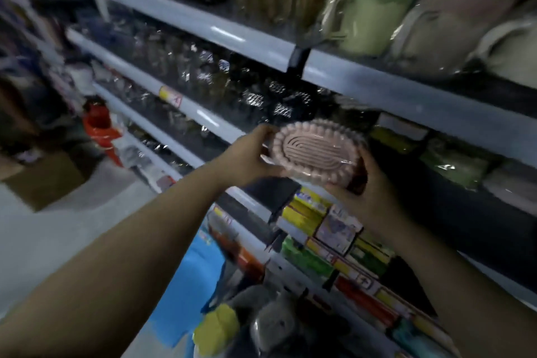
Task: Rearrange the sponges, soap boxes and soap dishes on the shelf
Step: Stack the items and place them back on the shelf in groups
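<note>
Fingers of my left hand (pixel 247 154) clamp the near-left rim of the pink soap dish (pixel 316 151), while my right hand (pixel 369 192) cups it from beneath, lifted in front of the shelf (pixel 406 102), above the soap boxes (pixel 334 227).

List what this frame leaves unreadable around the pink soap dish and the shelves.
Head view only:
- Underside of the pink soap dish: hidden by the dish itself and the right hand.
- Left hand fingers behind the rim: hidden by the dish.
- Box labels: blurred, too small.
- Shelf price tag: blurred.
- Wrapped mugs: partly cut off at the top-right edge.
</note>
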